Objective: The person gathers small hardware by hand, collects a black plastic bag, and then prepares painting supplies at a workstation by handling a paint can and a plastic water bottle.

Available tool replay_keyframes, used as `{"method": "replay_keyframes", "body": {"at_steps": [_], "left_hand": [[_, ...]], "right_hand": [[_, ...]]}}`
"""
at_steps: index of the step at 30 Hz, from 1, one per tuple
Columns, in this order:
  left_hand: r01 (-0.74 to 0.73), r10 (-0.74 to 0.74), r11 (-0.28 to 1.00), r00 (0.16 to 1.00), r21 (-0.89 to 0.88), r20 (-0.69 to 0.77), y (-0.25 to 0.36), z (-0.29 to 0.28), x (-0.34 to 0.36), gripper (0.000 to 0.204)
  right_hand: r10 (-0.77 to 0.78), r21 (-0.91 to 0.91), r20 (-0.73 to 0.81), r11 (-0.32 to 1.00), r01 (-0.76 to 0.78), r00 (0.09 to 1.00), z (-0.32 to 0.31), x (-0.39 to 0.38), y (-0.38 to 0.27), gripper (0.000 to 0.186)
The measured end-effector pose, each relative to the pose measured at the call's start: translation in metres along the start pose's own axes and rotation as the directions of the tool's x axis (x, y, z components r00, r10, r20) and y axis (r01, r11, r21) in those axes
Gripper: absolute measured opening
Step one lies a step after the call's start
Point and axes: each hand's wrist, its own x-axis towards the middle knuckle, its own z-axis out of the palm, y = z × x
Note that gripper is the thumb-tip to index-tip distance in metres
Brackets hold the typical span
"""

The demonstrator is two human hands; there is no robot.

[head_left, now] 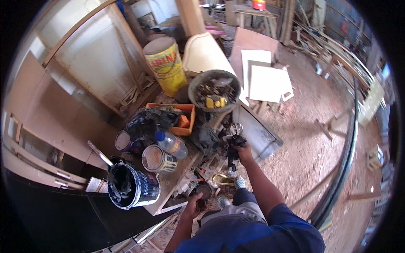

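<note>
My right hand [243, 152] is closed round a crumpled black-and-grey rag or plastic sheet [233, 145], beside the wooden bench's right edge. Lower down, my left hand [193, 206] grips a small dark round tin [205, 191] below the bench's front edge; its contents are too dark to make out. Close to my right hand, a black plastic bag [205, 139] hangs over the bench edge. On the bench [170, 185] stand a lidded paint can [157, 159], a clear bottle with a blue cap [173, 144] and a black-smeared paint bucket [143, 188] with a stick in it.
Farther back are an orange crate [191, 122] with black plastic, a tall yellow drum [166, 67] and a basin of scraps [215, 86]. White panels [268, 82] lie beyond. A dark curved bar [352, 139] runs along the right. Scraps litter the ground by my feet.
</note>
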Motion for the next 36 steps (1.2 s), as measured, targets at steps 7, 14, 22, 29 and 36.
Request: {"method": "replay_keyframes", "body": {"at_steps": [7,14,22,29,36], "left_hand": [[0.005,-0.046,0.981,0.976,-0.193,-0.211,-0.021,-0.023,0.007,0.053],[-0.170,0.090,0.842,0.980,-0.513,-0.177,-0.061,0.016,0.005,0.061],[-0.245,0.195,0.832,0.969,-0.498,-0.151,-0.045,0.041,0.018,0.056],[-0.234,0.212,0.864,0.972,-0.445,-0.100,-0.015,0.038,0.020,0.060],[-0.250,0.228,0.930,0.967,-0.268,-0.114,0.022,0.058,-0.004,0.057]], "right_hand": [[-0.217,-0.788,0.017,0.598,0.147,0.976,-0.007,0.209,0.070,0.049],[-0.087,-0.951,0.104,0.283,0.124,0.991,0.032,0.282,0.094,0.046],[-0.069,-0.978,0.164,0.118,0.171,0.984,0.028,0.291,0.085,0.041],[-0.178,-0.947,0.286,0.100,0.306,0.942,0.030,0.244,0.063,0.038],[0.114,-0.840,0.354,0.475,0.262,0.928,-0.004,0.072,-0.067,0.024]]}}
